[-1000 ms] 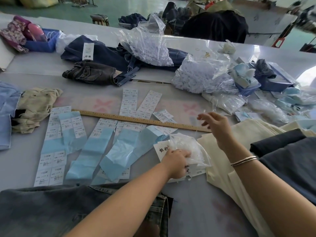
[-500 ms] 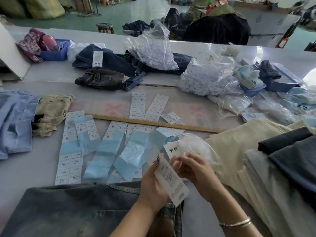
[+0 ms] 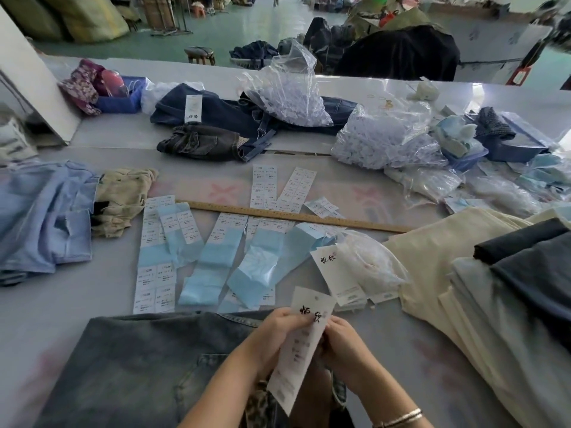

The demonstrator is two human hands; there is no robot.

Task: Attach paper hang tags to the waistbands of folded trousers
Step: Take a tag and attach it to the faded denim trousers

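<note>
Nearest: folded grey denim trousers (image 3: 148, 366) at table edge, waistband toward the hands, no tag seen on them yet. Above the waistband, left hand (image 3: 278, 330) and right hand (image 3: 343, 344) close together, both pinching one long white hang tag (image 3: 304, 344), held up off the cloth, tilted. Cannot tell whether a fastener is threaded through the tag's hole; too small. Judged mid-step: tag in hand, not attached. Just beyond: small pile of spare tags (image 3: 336, 273) beside a clear bag (image 3: 370, 261), loops or pins inside probably. Right: stack of cream and dark trousers (image 3: 494, 291), apparently waiting. Middle: size sticker strips (image 3: 154, 248) on blue backing, wooden ruler (image 3: 309, 216). Left: light blue garments (image 3: 40, 217). Far: dark jeans (image 3: 222, 112) bearing a white tag, maybe done. Most work left.
</note>
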